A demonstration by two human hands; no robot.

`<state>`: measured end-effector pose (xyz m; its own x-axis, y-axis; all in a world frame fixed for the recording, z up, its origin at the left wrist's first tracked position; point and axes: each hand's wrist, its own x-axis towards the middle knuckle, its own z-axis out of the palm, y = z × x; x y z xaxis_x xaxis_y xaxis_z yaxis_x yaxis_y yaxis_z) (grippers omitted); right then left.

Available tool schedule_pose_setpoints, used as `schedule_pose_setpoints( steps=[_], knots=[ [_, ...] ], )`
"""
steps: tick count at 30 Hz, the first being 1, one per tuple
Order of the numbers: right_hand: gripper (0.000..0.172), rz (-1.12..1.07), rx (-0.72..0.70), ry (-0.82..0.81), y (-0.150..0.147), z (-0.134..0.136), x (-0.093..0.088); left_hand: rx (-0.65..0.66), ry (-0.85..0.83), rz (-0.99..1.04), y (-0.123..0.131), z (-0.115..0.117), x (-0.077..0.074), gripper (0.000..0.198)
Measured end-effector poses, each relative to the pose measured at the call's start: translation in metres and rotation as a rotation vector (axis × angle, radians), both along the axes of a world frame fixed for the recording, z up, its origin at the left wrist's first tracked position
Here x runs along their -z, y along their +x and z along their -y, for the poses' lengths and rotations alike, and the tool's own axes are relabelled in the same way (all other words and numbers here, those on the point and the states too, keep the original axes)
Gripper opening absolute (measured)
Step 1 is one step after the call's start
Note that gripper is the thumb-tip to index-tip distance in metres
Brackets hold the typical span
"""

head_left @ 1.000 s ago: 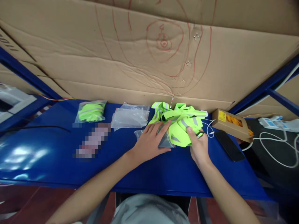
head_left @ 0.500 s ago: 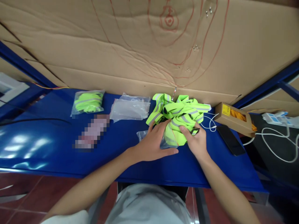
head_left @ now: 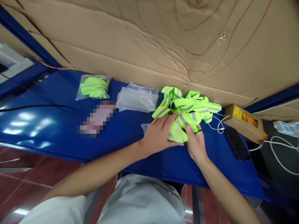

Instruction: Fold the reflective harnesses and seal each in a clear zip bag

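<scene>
My left hand (head_left: 157, 135) is closed round a clear plastic bag (head_left: 175, 134), its fingers on the far side and the thumb along the near edge. Part of a folded neon-yellow reflective strap (head_left: 187, 119) with grey stripes sits inside that bag. From the right, my right hand (head_left: 196, 144) grips the same strap bundle, thumb on top, near a small black piece. Just behind both hands lies a loose heap of similar reflective straps (head_left: 192, 102). Another bit of clear plastic (head_left: 144, 127) peeks out beside my left hand.
A filled bag of yellow strap (head_left: 94, 87) and a stack of clear bags (head_left: 137, 99) lie at the back left, near a pixelated flat item (head_left: 98, 118). Rightward are a black phone (head_left: 237, 144), a cardboard box (head_left: 245, 123) and white cables (head_left: 219, 124). Cardboard (head_left: 140, 56) lines the back.
My view has tilted and shifted. The strap bundle sits deeper in the bag, and my left hand has closed in nearer to my right hand.
</scene>
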<state>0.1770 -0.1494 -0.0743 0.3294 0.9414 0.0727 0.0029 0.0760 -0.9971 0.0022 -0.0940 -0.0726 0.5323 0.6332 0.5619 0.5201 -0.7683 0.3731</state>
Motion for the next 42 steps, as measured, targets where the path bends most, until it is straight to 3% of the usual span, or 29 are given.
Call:
schedule_pose_setpoints(
  steps=[3,6,10,14,20,25,27,29,31,35,39,42],
  knots=[
    [0.077,-0.045,-0.215,-0.015,0.009,0.001,-0.008,-0.004,-0.096,0.022,-0.003,-0.004,-0.003,0.122],
    [0.062,0.086,-0.311,-0.064,0.021,0.001,-0.024,0.017,-0.235,0.064,-0.006,-0.006,-0.009,0.122],
    [0.041,0.327,-0.279,-0.019,0.028,0.002,-0.033,0.088,-0.523,0.144,-0.008,-0.006,-0.019,0.118],
    [0.035,0.4,-0.11,0.073,0.022,0.004,-0.025,0.133,-0.704,0.234,-0.006,-0.005,-0.018,0.119],
    [0.034,0.352,-0.046,0.038,0.017,0.002,-0.022,0.018,-0.589,0.086,0.003,0.002,-0.005,0.118],
    [0.035,0.322,0.146,0.144,0.05,0.008,-0.036,0.165,-0.243,-0.035,-0.011,-0.012,-0.017,0.096],
    [0.035,0.276,0.159,0.184,0.072,0.012,-0.043,0.227,-0.126,-0.147,-0.022,-0.021,-0.023,0.085],
    [0.031,0.28,0.0,0.109,0.09,0.016,-0.048,0.251,-0.08,-0.221,-0.031,-0.028,-0.027,0.082],
    [0.027,0.402,-0.258,-0.049,0.097,0.017,-0.053,0.276,-0.083,-0.257,-0.036,-0.03,-0.029,0.084],
    [0.024,0.696,-0.646,-0.225,0.078,0.012,-0.055,0.392,-0.105,-0.35,-0.033,-0.022,-0.028,0.085],
    [0.023,0.792,-0.783,-0.222,0.054,0.007,-0.051,0.483,-0.157,-0.417,-0.027,-0.009,-0.026,0.087],
    [0.025,0.804,-0.765,-0.214,0.045,0.006,-0.044,0.497,-0.147,-0.458,-0.024,-0.006,-0.023,0.095]
  ],
)
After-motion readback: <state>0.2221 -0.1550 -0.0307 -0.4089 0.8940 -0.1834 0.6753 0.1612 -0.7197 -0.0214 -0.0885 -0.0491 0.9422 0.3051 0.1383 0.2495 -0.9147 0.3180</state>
